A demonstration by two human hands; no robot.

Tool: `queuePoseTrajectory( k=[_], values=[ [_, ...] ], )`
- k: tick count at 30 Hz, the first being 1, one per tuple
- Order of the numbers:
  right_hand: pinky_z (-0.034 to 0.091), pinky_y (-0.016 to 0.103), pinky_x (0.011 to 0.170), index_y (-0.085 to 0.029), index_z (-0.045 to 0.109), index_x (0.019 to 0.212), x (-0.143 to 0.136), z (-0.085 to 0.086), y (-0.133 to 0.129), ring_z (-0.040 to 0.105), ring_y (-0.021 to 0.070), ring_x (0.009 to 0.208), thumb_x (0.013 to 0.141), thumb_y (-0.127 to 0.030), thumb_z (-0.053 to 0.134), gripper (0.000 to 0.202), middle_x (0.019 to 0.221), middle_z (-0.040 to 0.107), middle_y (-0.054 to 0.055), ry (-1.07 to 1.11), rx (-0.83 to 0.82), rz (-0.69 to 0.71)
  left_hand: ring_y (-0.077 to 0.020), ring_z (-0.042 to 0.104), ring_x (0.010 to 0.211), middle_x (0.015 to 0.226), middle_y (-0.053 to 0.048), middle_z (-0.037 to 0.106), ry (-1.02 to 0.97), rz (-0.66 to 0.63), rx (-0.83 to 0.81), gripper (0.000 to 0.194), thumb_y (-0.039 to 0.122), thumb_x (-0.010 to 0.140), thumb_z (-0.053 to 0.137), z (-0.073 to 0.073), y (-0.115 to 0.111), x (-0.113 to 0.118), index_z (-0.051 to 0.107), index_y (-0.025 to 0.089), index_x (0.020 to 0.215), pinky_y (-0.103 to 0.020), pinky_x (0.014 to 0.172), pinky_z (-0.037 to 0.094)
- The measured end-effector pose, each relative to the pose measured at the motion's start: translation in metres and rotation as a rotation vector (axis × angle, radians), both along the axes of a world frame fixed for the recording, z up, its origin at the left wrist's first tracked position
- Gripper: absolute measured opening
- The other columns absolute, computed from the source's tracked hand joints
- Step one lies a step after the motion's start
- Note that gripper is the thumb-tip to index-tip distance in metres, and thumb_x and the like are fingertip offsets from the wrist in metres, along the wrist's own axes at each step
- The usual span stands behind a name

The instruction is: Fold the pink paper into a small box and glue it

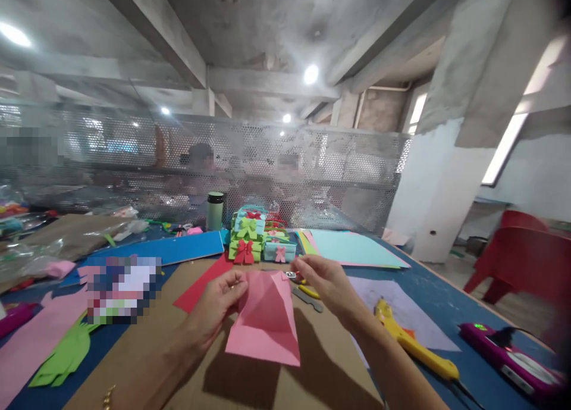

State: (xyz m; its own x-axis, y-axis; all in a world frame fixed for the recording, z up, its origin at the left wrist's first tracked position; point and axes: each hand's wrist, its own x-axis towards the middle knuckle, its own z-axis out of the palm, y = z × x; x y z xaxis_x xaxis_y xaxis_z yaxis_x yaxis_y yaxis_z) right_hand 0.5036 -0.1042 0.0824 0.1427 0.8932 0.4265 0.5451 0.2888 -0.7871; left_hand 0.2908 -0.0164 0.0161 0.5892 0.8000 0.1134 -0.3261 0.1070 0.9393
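Note:
A folded piece of pink paper [267, 321] is raised over the brown cardboard, its lower flap bent toward me. My left hand [218, 300] pinches its upper left edge between thumb and fingers. Close to the paper's upper right corner is my right hand [323, 282], with thumb and fingertips pressed together; whatever is between them is too small to make out. Behind the paper, partly covered, lie a grey metal tool [307, 300] and something with yellow handles [309, 290].
Small bow-trimmed paper boxes [247, 237] are stacked behind, beside a green bottle [215, 210]. A yellow glue gun [417, 346] and a purple device [508, 359] lie right. Coloured sheets [357, 247] sit at the back; green cut-outs [66, 353] lie left.

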Motion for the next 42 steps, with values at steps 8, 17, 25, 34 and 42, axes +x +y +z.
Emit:
queuePoseTrajectory(
  k=[8, 17, 25, 34, 42],
  values=[
    [0.034, 0.024, 0.054, -0.017, 0.055, 0.065, -0.013, -0.026, 0.004, 0.045, 0.0100, 0.057, 0.081, -0.038, 0.060, 0.027, 0.061, 0.052, -0.002, 0.103, -0.101, 0.098, -0.0150, 0.060, 0.067, 0.079, -0.003, 0.065, 0.112, 0.019, 0.083, 0.034, 0.046, 0.076, 0.073, 0.000, -0.006, 0.002, 0.063, 0.016, 0.091, -0.024, 0.061, 0.046],
    [0.033, 0.023, 0.053, -0.017, 0.053, 0.066, -0.032, -0.036, 0.002, 0.043, 0.0106, 0.058, 0.081, -0.035, 0.058, 0.024, 0.062, 0.051, -0.001, -0.026, -0.212, 0.088, -0.0176, 0.058, 0.081, 0.087, -0.004, 0.067, 0.357, 0.103, 0.487, 0.030, 0.045, 0.087, 0.057, 0.020, -0.020, -0.007, 0.068, 0.017, 0.091, -0.025, 0.068, 0.041],
    [0.030, 0.023, 0.053, -0.016, 0.055, 0.067, -0.043, -0.049, 0.002, 0.041, 0.0104, 0.060, 0.085, -0.046, 0.057, 0.035, 0.063, 0.049, -0.002, -0.020, -0.231, 0.165, -0.0134, 0.052, 0.065, 0.067, -0.001, 0.062, 0.486, 0.110, 0.593, 0.017, 0.027, 0.079, 0.059, 0.021, -0.021, -0.005, 0.065, 0.015, 0.070, -0.024, 0.059, 0.037],
    [0.029, 0.024, 0.055, -0.017, 0.052, 0.062, -0.040, -0.041, 0.000, 0.039, 0.0106, 0.059, 0.084, -0.056, 0.055, 0.045, 0.060, 0.045, -0.003, 0.126, -0.312, 0.181, -0.0142, 0.055, 0.068, 0.069, -0.001, 0.061, 0.434, 0.129, 0.537, 0.013, 0.024, 0.078, 0.057, 0.019, -0.019, -0.006, 0.062, 0.015, 0.069, -0.024, 0.062, 0.041],
    [0.033, 0.024, 0.059, -0.015, 0.060, 0.069, -0.039, -0.045, 0.002, 0.045, 0.0116, 0.064, 0.076, -0.049, 0.066, 0.036, 0.066, 0.055, 0.000, 0.192, -0.360, 0.190, -0.0125, 0.053, 0.065, 0.067, 0.000, 0.060, 0.443, 0.115, 0.555, 0.012, 0.021, 0.078, 0.057, 0.019, -0.021, -0.005, 0.062, 0.015, 0.069, -0.023, 0.059, 0.039]
  ],
)
